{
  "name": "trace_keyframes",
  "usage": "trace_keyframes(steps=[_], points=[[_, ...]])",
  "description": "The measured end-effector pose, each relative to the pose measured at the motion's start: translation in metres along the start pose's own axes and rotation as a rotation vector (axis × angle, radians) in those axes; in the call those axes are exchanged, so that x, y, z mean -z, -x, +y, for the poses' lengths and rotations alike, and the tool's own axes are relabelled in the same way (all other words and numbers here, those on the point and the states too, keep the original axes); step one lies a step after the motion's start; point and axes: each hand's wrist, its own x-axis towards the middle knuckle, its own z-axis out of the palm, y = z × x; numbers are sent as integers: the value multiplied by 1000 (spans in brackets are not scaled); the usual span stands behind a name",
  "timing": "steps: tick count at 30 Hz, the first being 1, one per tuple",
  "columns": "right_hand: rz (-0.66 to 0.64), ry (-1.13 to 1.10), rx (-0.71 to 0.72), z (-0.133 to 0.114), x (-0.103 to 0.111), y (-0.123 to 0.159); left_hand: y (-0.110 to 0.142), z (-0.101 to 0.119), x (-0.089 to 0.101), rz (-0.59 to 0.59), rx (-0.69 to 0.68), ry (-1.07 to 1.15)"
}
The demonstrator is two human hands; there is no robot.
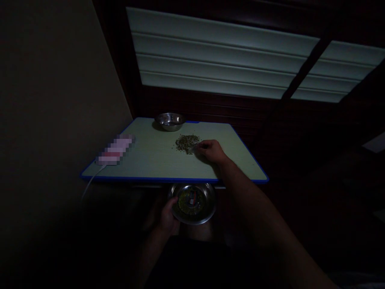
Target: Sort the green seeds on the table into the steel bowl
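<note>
Step in hand looks like hand-working the loose olive-green grain pile (187, 141), mid-table on the blue-edged table (150, 162); a few strays lie around it. Clock has 12 at the louvred panels (222, 56)

Right hand (213, 150): at the pile's 4 o'clock edge, thumb and fingertips drawn close as in a pinch. Pale glint at the tips; can't tell if it's something held, or whether any grains are caught

Left hand (170, 216): gripping the stainless steel basin (214, 205) at about 9 o'clock, thumb over the rim, other fingers mostly hidden

Next move, my read: calls for a light pinch on the grains and the basin kept level, so nothing spills

Containers: basin sits at 6 o'clock from the pile, just below the near table edge. Greenish contents in the bottom, probably the same grain; small dark rectangle with a red-orange edge in the middle, can't tell if object or reflection. Small stainless steel bowl (171, 127) stands upright at 11 o'clock from the pile, contents too dark to call

Pixelated pinkish item (116, 150) with white cable (92, 180) at 9 o'clock, clear of both hands
</note>
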Motion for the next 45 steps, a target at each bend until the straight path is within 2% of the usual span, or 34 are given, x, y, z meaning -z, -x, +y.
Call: trace_keyframes(steps=[4, 8, 11, 24, 32, 36, 45], points=[[27, -56, -16, -2, -2, 0, -1, 0, 0, -1, 2, -10], [146, -41, -36, -4, 1, -1, -4, 0, 3, -1, 4, -2], [188, -12, -46, -4, 3, -2, -5, 0, 5, 0, -6, 5], [119, -19, -89, -5, 4, 2, -3, 0, 2, 14, -2, -38], [131, -4, -104, -9, 5, 4, 1, 3, -3, 32, 13, -38], [77, -61, -159, -11, 5, 6, -1, 1, -2, 21, 14, -48], [97, -9, -133, -6, 5, 3, -4, -2, 3, 12, 9, -12]])
